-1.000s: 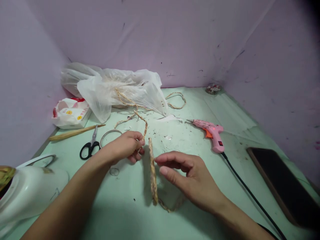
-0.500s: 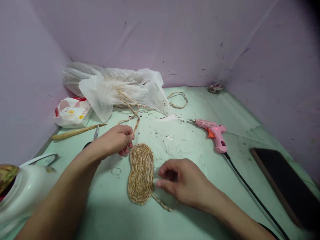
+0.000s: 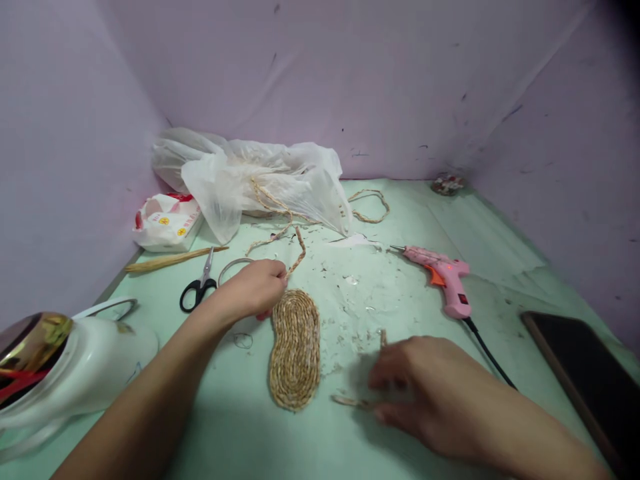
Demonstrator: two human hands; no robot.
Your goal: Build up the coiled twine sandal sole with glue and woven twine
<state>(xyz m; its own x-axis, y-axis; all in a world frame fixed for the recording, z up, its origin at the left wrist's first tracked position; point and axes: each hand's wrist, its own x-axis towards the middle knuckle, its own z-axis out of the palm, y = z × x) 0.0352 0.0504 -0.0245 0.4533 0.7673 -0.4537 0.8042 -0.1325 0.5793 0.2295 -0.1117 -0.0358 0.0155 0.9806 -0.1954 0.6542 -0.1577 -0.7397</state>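
Note:
My left hand is closed, its fingertips pinching a short twisted straw cord whose free end points up and away. Just below that hand, a woven straw sole, coiled in a narrow-waisted oval, lies flat on the table. To the right of the sole is my right hand, slightly blurred, with thumb and fingers apart. A loose strip of cord runs toward its thumb, and another cord end shows above its fingers. Whether the fingers touch this cord is hard to see.
A pink glue gun lies at right with a glowing light, beside a dark phone. Black-handled scissors, a straw bundle, and a white pot are at left. Behind are a plastic bag and a paper packet.
My right hand has moved right, away from the sole, and the loose cord strip now lies farther from the sole's edge. My left hand still pinches its cord. The view has shifted slightly.

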